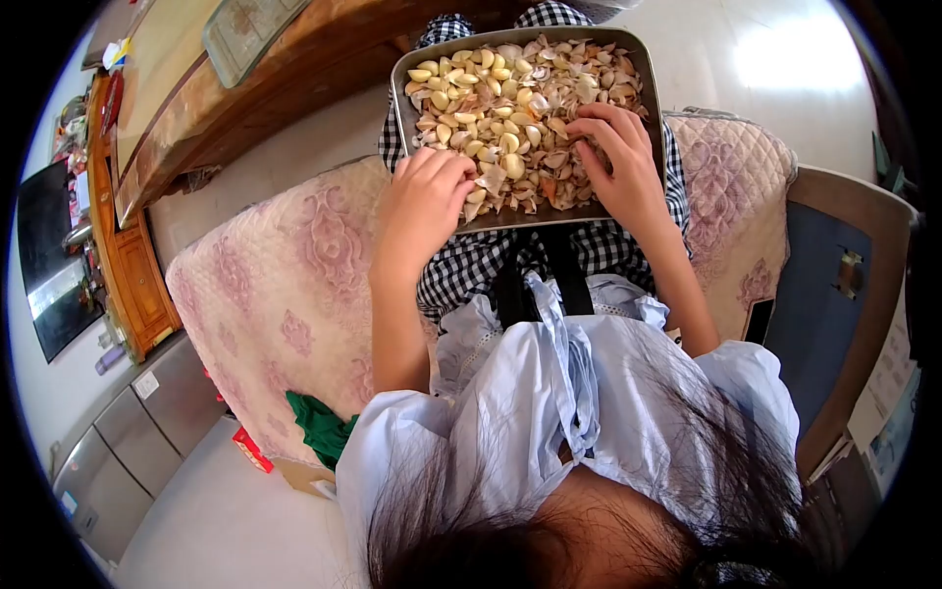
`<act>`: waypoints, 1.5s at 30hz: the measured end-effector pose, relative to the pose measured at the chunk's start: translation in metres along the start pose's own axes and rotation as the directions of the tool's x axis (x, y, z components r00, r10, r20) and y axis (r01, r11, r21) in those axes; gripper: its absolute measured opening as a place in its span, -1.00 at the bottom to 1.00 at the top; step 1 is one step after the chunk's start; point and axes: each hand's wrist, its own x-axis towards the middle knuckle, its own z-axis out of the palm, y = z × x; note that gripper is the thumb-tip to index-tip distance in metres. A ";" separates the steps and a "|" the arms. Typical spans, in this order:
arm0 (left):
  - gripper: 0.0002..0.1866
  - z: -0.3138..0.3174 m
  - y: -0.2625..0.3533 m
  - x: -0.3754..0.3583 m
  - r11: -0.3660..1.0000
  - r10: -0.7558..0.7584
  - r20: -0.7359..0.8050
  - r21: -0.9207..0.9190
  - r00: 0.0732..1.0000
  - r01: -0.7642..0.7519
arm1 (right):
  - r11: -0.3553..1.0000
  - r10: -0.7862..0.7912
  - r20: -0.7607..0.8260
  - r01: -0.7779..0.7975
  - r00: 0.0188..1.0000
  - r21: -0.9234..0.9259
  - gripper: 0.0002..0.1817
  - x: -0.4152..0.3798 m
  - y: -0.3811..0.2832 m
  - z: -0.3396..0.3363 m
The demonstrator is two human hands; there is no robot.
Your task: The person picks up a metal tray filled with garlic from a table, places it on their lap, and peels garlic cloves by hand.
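A shallow metal tray point(525, 225) rests on my lap, filled with garlic cloves point(509, 140). Peeled, pale yellow cloves gather mostly at its upper left, while unpeeled ones and loose papery skins point(601, 74) lie toward the right and bottom. My left hand point(429, 188) reaches over the tray's left side with its fingers curled together at the cloves; what they hold, if anything, is hidden. From the right side, my right hand point(622, 162) dips its bent fingers into the unpeeled cloves, thumb apart from the forefinger, with no clove visible in the gap.
Beneath me is a seat with a quilted pink floral cover point(285, 265). A wooden table point(294, 83) with a clear plastic tray point(245, 39) stands at upper left. A chair with a blue back point(819, 304) is at right. Green cloth point(319, 427) lies at lower left.
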 end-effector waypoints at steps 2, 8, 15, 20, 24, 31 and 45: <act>-0.80 0.002 0.002 -0.001 1.000 -0.021 0.086 0.014 0.996 0.020 | 1.000 0.001 0.001 -0.001 1.000 -0.004 -0.81 0.000 0.000 0.000; -0.70 0.004 0.007 -0.004 0.999 -0.022 0.052 -0.022 0.998 0.024 | 1.000 0.008 0.003 -0.008 1.000 0.003 -0.80 -0.001 -0.001 0.000; -0.72 0.009 0.005 0.004 0.992 -0.093 0.020 -0.088 0.996 0.094 | 1.000 0.011 -0.007 -0.011 1.000 -0.004 -0.81 0.000 -0.004 -0.001; -0.75 0.008 0.003 0.014 0.955 -0.182 -0.057 -0.247 0.982 0.162 | 0.936 -0.347 0.166 0.353 0.923 -0.008 -0.69 0.016 -0.029 0.006; -0.85 -0.004 -0.001 0.019 0.963 -0.169 -0.080 -0.227 0.982 0.147 | 0.864 -0.436 0.340 0.494 0.833 -0.102 -0.63 0.021 -0.029 0.022; -0.91 0.000 -0.002 0.015 0.971 -0.154 -0.079 -0.197 0.985 0.136 | 0.901 -0.377 0.283 0.420 0.882 -0.109 -0.61 0.020 -0.013 -0.001; -0.70 0.031 0.018 0.027 0.972 0.106 -0.074 0.220 0.992 -0.088 | 0.987 -0.070 -0.042 0.063 0.997 -0.148 -0.56 0.011 0.002 -0.009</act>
